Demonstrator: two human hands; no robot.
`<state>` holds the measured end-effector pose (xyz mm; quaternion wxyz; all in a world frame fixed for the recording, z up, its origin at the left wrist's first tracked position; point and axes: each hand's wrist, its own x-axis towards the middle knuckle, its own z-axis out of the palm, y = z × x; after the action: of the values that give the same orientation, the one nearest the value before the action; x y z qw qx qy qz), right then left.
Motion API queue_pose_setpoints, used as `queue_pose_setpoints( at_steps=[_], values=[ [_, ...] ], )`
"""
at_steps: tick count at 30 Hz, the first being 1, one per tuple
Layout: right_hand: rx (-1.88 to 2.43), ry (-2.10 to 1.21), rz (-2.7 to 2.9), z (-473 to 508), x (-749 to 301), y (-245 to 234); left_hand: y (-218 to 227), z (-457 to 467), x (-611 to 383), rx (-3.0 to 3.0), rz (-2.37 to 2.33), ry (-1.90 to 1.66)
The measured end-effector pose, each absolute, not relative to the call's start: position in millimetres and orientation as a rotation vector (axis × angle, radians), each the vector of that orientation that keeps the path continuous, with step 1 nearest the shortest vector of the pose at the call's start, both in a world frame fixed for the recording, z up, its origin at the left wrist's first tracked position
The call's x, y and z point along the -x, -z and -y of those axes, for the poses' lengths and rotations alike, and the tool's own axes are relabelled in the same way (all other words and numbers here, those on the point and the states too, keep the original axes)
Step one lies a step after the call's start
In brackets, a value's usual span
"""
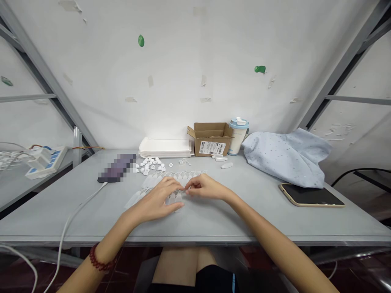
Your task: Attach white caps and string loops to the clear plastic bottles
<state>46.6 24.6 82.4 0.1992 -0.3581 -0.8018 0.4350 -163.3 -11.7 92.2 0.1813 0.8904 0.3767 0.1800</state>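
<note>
Head view, one lot: left hand (155,199) and right hand (205,187), fingers (189,187) nearly closed, grip unclear, at clear plastic strip (174,176) on surface (244,215); a hard tug could scatter nearby white parts (149,166).

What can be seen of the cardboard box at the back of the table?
The cardboard box is an open brown corrugated carton, flaps spread outward, upright at the back of the grey table by the wall. A white barcode label covers part of its front. A blue-lidded cup stands close at its right; whether they touch cannot be told. Its contents are hidden.
</note>
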Motion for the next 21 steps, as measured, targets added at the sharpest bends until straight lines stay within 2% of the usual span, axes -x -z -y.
queue_pose_setpoints(
  at_steps=[4, 9, 11, 16, 21],
  values=[
    [1.104, -1.067, 2.136, -36.0, -61.7, -86.7, -97.8, -13.7, 158.5, -2.491, -1.141, -0.558],
    [1.52, -0.292, 2.188, -57.1, -89.8, -85.8, -96.6, -71.2, 155.7, -2.533, -1.414, -0.509],
    [1.707, -0.11, 2.218, -64.3, -101.8, -83.8, -93.8, -93.6, 152.6, -2.56, -1.495, -0.47],
    [1.956, 0.091, 2.243, -75.4, -126.5, -77.6, -83.9, -128.6, 137.9, -2.481, -1.614, -0.404],
    [2.059, 0.111, 2.241, -80.0, -138.3, -73.7, -78.1, -140.1, 127.7, -2.382, -1.681, -0.39]
  ],
)
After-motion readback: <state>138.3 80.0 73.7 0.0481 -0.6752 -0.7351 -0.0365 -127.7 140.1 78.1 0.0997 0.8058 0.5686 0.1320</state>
